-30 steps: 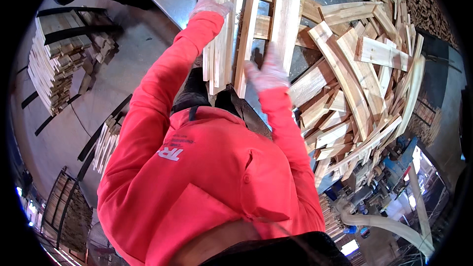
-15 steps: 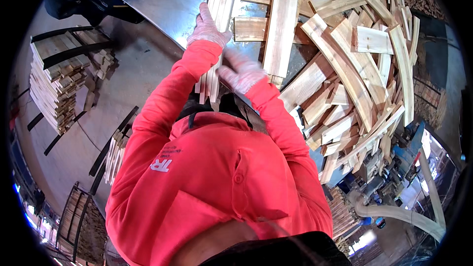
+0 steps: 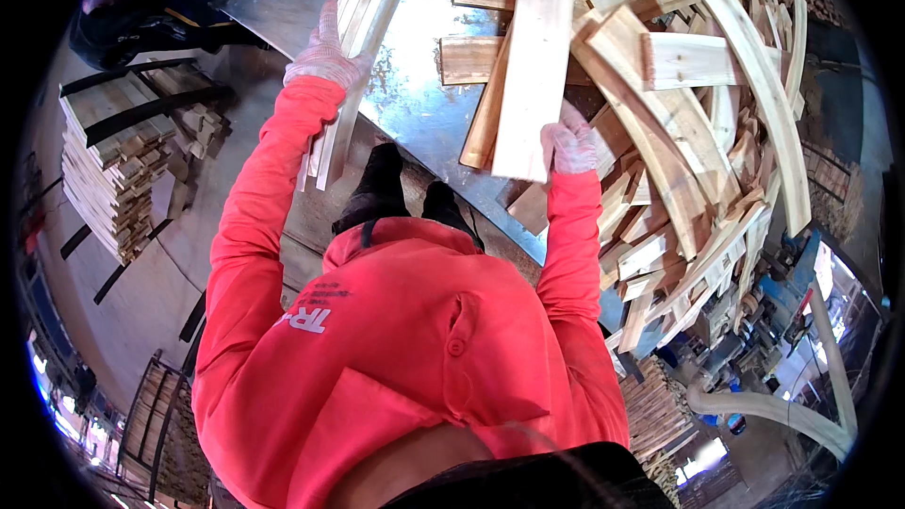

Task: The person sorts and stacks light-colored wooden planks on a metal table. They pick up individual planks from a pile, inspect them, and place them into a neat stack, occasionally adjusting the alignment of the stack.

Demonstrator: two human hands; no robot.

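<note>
My left hand [image 3: 323, 55], in a pale knit glove, holds a bundle of long wooden strips [image 3: 370, 2] along its left side. The fingers point up along the wood and the thumb lies across it. The bundle's near end juts past the table's edge. My right hand [image 3: 571, 143], gloved alike, has its fingers curled at the right edge of a long pale wooden board [image 3: 535, 66], close to its near end. Beneath that board a browner board [image 3: 485, 137] shows at a slant. Short crosspieces [image 3: 468, 60] lie under both. The fingertips of the right hand are partly hidden.
A metal-topped table [image 3: 412, 99] carries the boards. To the right is a heap of curved and straight wood pieces [image 3: 660, 132]. Stacked boards [image 3: 108, 170] stand on the floor at left. Someone in dark clothes [image 3: 141, 14] is at the upper left.
The strips have shifted left with my left hand. My right hand has left the strips and moved right to the pale board, whose near end now sits lower left, uncovering the browner board.
</note>
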